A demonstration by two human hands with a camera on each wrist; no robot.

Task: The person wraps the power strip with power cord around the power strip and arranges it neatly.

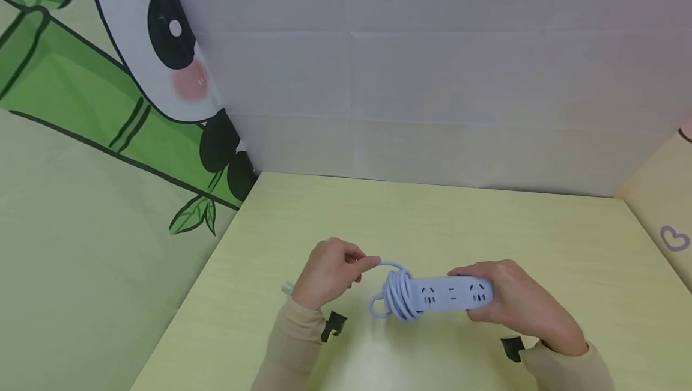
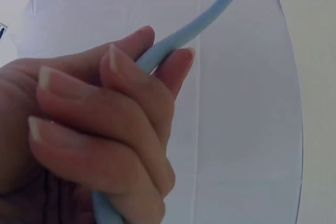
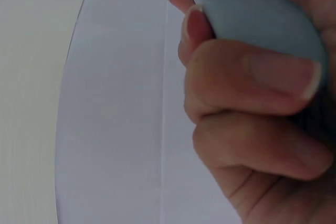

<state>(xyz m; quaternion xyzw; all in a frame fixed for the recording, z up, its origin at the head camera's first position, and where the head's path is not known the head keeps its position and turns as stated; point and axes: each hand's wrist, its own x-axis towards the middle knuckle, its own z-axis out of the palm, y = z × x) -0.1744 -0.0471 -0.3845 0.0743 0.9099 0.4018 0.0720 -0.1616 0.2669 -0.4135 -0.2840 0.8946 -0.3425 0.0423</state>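
Observation:
A white power strip (image 1: 451,293) is held above the table, its socket face toward the head camera. My right hand (image 1: 510,295) grips its right end; the right wrist view shows curled fingers (image 3: 247,77) around the strip's rounded end (image 3: 257,17). Several turns of the cord (image 1: 401,296) wrap around the strip's left end, with a small loop sticking out to the left. My left hand (image 1: 335,271) pinches the cord between thumb and fingertips, left of the wraps. In the left wrist view the cord (image 2: 184,34) runs through the hand and out below the curled fingers.
The pale yellow table (image 1: 432,223) lies beneath. A light grey panel (image 1: 432,78) rises behind it, with a cartoon-printed wall (image 1: 108,90) at left. Black patches (image 1: 333,325) show near both wrists. A small pale object (image 1: 287,287), possibly the plug, is partly hidden behind the left wrist.

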